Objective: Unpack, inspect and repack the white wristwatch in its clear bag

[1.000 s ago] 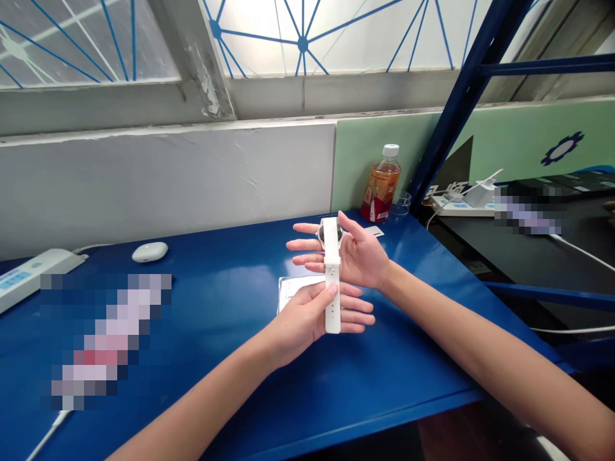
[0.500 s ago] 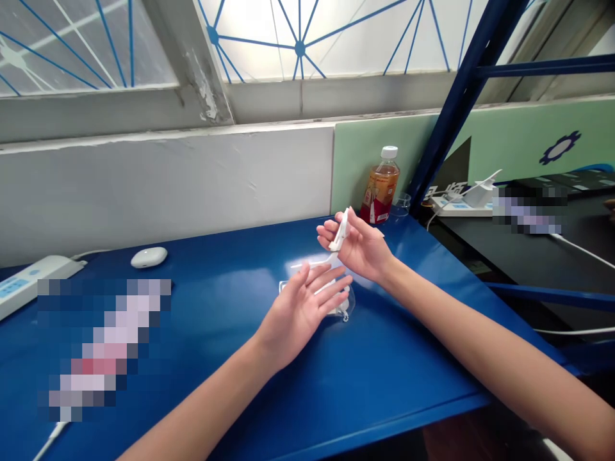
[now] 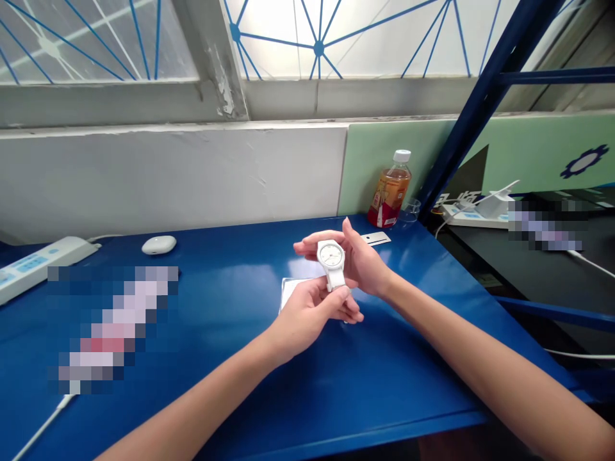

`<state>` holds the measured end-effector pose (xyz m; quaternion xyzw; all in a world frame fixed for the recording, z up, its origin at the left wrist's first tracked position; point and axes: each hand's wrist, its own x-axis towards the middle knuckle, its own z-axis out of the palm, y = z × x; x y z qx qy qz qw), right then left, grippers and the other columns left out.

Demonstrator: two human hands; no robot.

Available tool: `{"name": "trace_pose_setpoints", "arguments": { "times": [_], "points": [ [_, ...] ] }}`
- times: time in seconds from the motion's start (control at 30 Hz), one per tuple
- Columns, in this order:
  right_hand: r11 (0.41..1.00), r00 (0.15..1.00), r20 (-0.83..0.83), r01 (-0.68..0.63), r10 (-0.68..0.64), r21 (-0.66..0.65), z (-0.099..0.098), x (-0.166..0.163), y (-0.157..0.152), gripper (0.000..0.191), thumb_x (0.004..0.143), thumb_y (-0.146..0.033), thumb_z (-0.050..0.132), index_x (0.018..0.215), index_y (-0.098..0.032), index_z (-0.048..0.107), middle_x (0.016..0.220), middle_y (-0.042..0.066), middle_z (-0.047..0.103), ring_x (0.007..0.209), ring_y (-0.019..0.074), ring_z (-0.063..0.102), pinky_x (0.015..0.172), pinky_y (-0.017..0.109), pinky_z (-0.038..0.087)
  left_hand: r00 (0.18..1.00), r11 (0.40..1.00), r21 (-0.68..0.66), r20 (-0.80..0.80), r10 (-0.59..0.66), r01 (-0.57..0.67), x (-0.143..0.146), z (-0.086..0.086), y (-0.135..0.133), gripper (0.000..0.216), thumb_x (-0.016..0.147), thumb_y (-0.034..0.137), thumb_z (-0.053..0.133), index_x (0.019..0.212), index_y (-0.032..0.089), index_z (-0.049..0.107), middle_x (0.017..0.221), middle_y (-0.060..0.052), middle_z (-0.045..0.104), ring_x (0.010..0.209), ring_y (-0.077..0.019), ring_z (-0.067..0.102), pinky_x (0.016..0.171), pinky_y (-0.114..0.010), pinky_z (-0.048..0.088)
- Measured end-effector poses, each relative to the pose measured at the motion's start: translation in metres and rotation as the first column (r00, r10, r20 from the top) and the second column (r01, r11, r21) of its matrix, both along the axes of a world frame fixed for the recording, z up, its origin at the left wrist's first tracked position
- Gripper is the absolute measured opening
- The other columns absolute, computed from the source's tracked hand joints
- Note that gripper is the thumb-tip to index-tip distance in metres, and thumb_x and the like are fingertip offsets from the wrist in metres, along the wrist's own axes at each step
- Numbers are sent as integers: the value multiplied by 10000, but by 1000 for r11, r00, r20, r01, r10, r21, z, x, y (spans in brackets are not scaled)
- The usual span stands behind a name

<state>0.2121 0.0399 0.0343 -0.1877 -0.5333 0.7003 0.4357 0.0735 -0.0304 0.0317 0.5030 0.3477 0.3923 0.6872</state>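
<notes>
A white wristwatch (image 3: 331, 256) with a round dial faces me above the blue desk. My left hand (image 3: 307, 314) is closed on the lower part of its strap, the thumb lying on top. Behind the watch is my right hand (image 3: 362, 259), open, its thumb raised and its fingers stretched to the left; whether it touches the watch I cannot tell. Under my hands lies a clear-edged packet with something white (image 3: 289, 293), mostly hidden. A small white card (image 3: 376, 239) lies just beyond my right hand.
A drink bottle (image 3: 390, 189) stands by the wall near a clear cup (image 3: 410, 210). To the left on the desk (image 3: 230, 371) are a white earphone case (image 3: 159, 244), a power strip (image 3: 48, 262) and a blurred-out device (image 3: 115, 320) with a cable. A blue frame post (image 3: 473, 109) rises at right.
The watch has passed from my right hand to my left, and its dial now faces me. My left hand has closed; my right has opened behind it. The view has shifted slightly.
</notes>
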Motion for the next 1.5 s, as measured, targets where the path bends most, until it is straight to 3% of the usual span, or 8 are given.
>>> {"name": "trace_pose_setpoints", "arguments": {
  "times": [0.13, 0.4, 0.63, 0.87, 1.07, 1.17, 1.37, 1.5],
  "points": [
    [960, 960, -196, -232, 200, -159, 8, 2, -2, 719, 975, -664, 231, 1193, -142, 676, 1193, 129, 720, 1173, 257, 639, 1101, 439, 374, 999, 998, -54, 27, -23, 25, 1, -3, -1, 405, 880, 463, 673, 1007, 78, 662, 853, -108, 738, 794, -234, 739, 763, -351, 579],
    [937, 933, -263, -299, 247, -181, 13, 9, 0, 815, 987, -632, 97, 1214, -85, 656, 1296, 156, 662, 1248, 252, 588, 1131, 411, 337, 1000, 995, -96, -29, 10, -13, -2, -5, 5, 424, 880, 478, 668, 982, 67, 657, 888, -166, 761, 867, -291, 752, 771, -378, 591],
    [923, 942, -246, -291, 230, -250, 16, 3, -3, 691, 1017, -565, 213, 1197, -72, 661, 1290, 180, 660, 1220, 260, 612, 1133, 430, 334, 998, 998, -32, -12, -57, 56, -7, -2, 3, 413, 882, 490, 661, 948, 83, 668, 738, -74, 721, 673, -196, 730, 690, -310, 588],
    [937, 943, -262, -265, 204, -226, 11, 3, -11, 614, 1032, -504, 243, 1208, -88, 659, 1293, 163, 661, 1205, 243, 619, 1126, 422, 351, 998, 999, -47, -54, -14, 11, -4, -4, 0, 387, 904, 462, 627, 950, 79, 660, 862, -164, 768, 821, -285, 758, 711, -359, 600],
    [933, 931, -294, -286, 216, -220, 12, 10, -15, 625, 1034, -490, 213, 1264, -77, 622, 1349, 173, 620, 1224, 258, 608, 1125, 435, 354, 999, 998, -59, -35, -21, 19, 1, -2, -2, 424, 887, 494, 635, 957, 77, 665, 866, -169, 771, 819, -288, 758, 725, -371, 602],
    [931, 932, -281, -294, 230, -215, 12, 13, -17, 589, 1034, -469, 236, 1267, -86, 618, 1365, 165, 610, 1234, 256, 602, 1125, 436, 361, 999, 996, -79, -15, -41, 40, 2, -3, -3, 408, 888, 487, 644, 937, 82, 665, 853, -149, 764, 814, -275, 757, 731, -361, 600],
    [951, 945, -248, -257, 212, -170, 6, 12, -14, 353, 990, -233, 433, 1261, -98, 614, 1332, 155, 637, 1191, 225, 636, 1104, 401, 408, 989, 980, -168, 117, -91, 110, 4, -7, -4, 343, 910, 449, 648, 896, 107, 644, 701, -32, 675, 682, -193, 727, 668, -301, 591],
    [954, 955, -228, -232, 187, -189, 2, 10, -11, 330, 960, -227, 528, 1250, -95, 614, 1334, 179, 629, 1167, 222, 652, 1088, 399, 431, 972, 950, -252, 191, -140, 187, 2, -7, -4, 329, 911, 414, 660, 987, 94, 661, 789, -86, 727, 751, -221, 745, 706, -318, 594]
  ]
}}
